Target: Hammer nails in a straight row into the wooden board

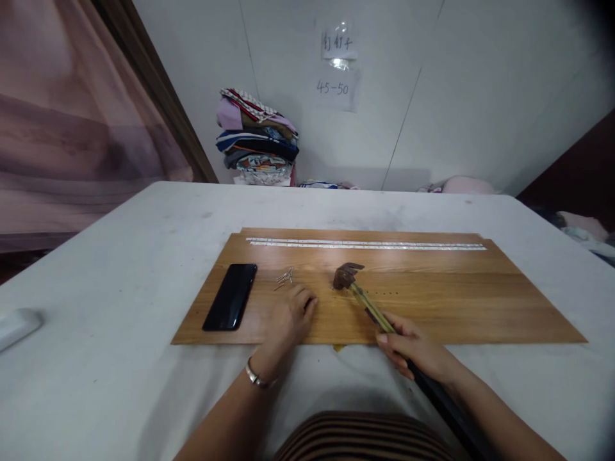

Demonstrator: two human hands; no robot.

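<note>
My right hand [408, 346] is wrapped around the handle of a claw hammer [344, 276], whose rusty brown head is over the middle of a wooden board [446, 294]. The handle is yellowish near the head and black further down. On the board rests my left hand [294, 314], its fingers curled in; whatever they may hold is hidden. Just beyond that hand lies a small pile of nails [285, 277]. A row of small dark dots [384, 293] runs across the wood to the right of the hammer head.
A black phone [230, 296] lies on the board's left part. Two pale marked strips [365, 245] stretch along its far side. The board is on a white table [125, 269], with a white object [18, 326] at the left edge. Folded clothes [259, 137] are stacked behind, against the wall.
</note>
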